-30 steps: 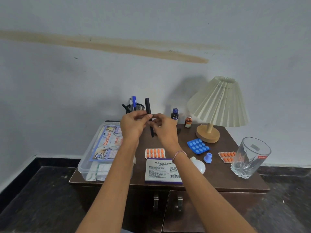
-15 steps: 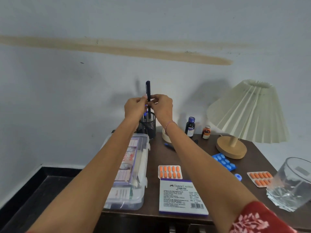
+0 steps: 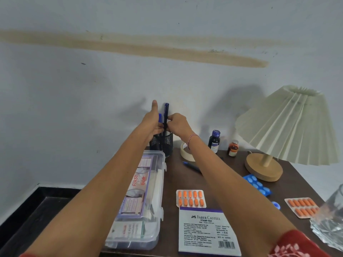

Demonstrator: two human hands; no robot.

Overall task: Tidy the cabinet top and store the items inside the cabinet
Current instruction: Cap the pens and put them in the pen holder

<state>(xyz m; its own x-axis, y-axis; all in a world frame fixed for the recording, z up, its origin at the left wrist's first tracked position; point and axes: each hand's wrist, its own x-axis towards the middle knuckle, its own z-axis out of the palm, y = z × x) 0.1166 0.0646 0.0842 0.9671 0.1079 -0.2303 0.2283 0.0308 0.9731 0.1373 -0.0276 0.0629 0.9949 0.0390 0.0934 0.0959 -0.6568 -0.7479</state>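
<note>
Both hands reach to the back of the brown cabinet top (image 3: 172, 184). My right hand (image 3: 178, 125) pinches a dark pen (image 3: 165, 113), held upright with its lower end inside the black mesh pen holder (image 3: 163, 143). My left hand (image 3: 153, 123) touches the pen and the holder's rim with its thumb raised; a blue pen shows behind it. On the top lie a clear first aid box (image 3: 141, 203), an orange pill strip (image 3: 190, 198), a stamp pad box (image 3: 207, 232), a blue pen (image 3: 191, 166) and a tape roll (image 3: 185, 151).
A pleated lamp (image 3: 289, 127) stands at the back right, with two small bottles (image 3: 214, 140) beside it. A blue pill strip (image 3: 258, 184), a second orange strip (image 3: 302, 207), a blue cap (image 3: 276, 204) and a glass (image 3: 330, 223) lie at the right. The wall is close behind.
Both hands carried the dark pen from above the middle of the cabinet top back to the mesh holder and lowered it. My view moved closer and leftward.
</note>
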